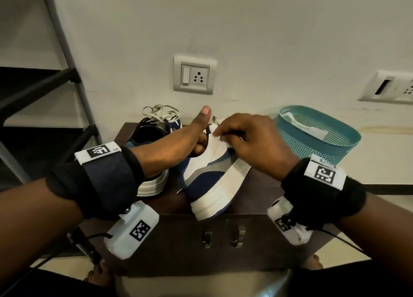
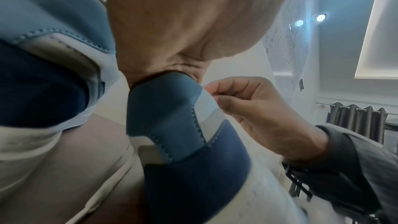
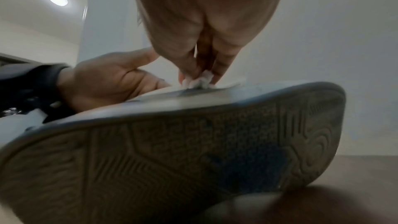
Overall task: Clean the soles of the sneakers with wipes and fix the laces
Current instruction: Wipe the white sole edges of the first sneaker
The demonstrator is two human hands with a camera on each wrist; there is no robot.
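Navy, grey and white leather fills the middle of my head view: the sneaker (image 1: pixel 214 171) I am working on stands tilted on its heel end on the dark wooden worktop (image 1: pixel 257 198), its sole turned toward my right side. My left hand (image 1: pixel 178 144) grips it at the collar, fingers curled into the opening and the thumb sticking straight up. My right hand (image 1: pixel 252 144) has its fingers bunched closed on a small crumpled white wipe (image 3: pixel 200 81), pressed against the upper edge of the white midsole (the right wrist view shows it best, with the patterned tread (image 3: pixel 172 159) looming large and somewhat blurred below).

From the left wrist view I see the blue and grey panels of the shoe's side close up, with my right fingers (image 2: pixel 226 91) pinched at its edge.

Just behind my left hand sits the second sneaker (image 1: pixel 154 140), upright on the worktop, its pale laces (image 1: pixel 161 113) loose and heaped over the tongue. To the right of the worktop stands a teal perforated basket (image 1: pixel 317 140) with something white lying inside; I cannot tell what it is. A wall socket (image 1: pixel 194 75) sits on the white wall behind, and a dark metal rack (image 1: pixel 44 84) stands at the left.
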